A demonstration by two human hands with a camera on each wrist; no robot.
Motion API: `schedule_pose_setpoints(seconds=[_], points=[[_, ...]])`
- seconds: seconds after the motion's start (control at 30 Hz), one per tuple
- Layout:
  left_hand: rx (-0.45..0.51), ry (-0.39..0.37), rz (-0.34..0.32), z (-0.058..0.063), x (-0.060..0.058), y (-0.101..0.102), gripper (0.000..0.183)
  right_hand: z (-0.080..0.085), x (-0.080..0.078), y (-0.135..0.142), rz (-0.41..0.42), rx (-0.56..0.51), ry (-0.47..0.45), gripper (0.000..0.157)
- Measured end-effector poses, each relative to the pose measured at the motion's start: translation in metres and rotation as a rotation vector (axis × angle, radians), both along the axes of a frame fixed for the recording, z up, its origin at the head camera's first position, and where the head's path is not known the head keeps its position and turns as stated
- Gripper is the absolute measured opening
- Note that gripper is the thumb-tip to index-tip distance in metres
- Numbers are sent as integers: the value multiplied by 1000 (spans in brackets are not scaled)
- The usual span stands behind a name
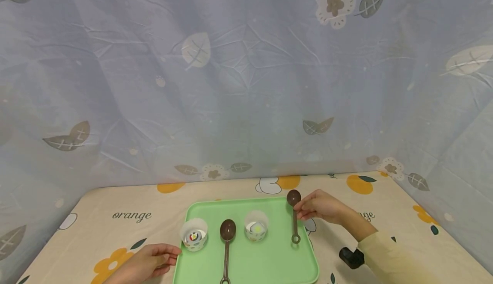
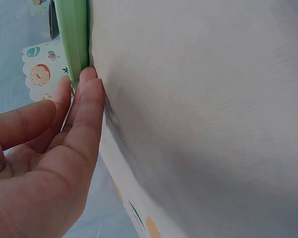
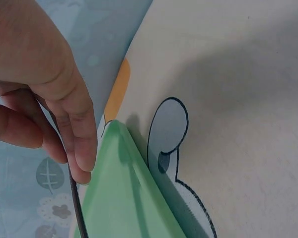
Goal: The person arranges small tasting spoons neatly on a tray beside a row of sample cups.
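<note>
On a light green tray [image 1: 281,258] lie two brown spoon-like tools. My right hand [image 1: 321,207] pinches the handle of one brown spoon [image 1: 295,226] near its bowl, over the tray's far right corner. In the right wrist view, the thin dark handle [image 3: 77,208] comes down from between thumb and fingers. My left hand [image 1: 152,260] has its fingertips at the tray's left rim, fingers loosely extended. The other brown spoon [image 1: 227,231] rests between two white paper cups: the left cup [image 1: 194,235] and the middle cup [image 1: 256,226], each with something small inside.
A patterned tablecloth [image 1: 127,237] with oranges and lettering covers the table under the tray. Behind and at the sides hangs a grey-blue leaf-print curtain [image 1: 246,104]. Beside the right sleeve sits a small black object [image 1: 351,257].
</note>
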State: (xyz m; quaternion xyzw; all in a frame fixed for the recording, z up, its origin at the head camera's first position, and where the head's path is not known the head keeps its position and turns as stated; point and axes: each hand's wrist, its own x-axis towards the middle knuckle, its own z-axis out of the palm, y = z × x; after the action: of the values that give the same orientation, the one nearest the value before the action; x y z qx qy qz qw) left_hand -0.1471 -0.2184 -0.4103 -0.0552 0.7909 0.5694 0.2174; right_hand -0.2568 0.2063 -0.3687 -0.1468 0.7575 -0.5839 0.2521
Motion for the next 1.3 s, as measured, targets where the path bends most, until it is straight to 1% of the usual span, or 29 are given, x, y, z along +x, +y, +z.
schedule_pose_setpoints(seconds=[0.27, 0.53, 0.83, 1.07, 1.3], points=[[5, 8, -8, 0, 0, 0, 24, -3, 5, -4, 17, -20, -23, 27], [1, 6, 5, 0, 1, 1, 24, -8, 10, -7, 48, -46, -32, 27], [16, 8, -21, 1, 1, -1, 25, -12, 16, -12, 53, -27, -43, 27], [10, 2, 6, 1, 1, 1, 24, -14, 21, -16, 66, -26, -52, 25], [11, 7, 2, -1, 1, 0, 24, -17, 24, -17, 81, -36, -75, 25]])
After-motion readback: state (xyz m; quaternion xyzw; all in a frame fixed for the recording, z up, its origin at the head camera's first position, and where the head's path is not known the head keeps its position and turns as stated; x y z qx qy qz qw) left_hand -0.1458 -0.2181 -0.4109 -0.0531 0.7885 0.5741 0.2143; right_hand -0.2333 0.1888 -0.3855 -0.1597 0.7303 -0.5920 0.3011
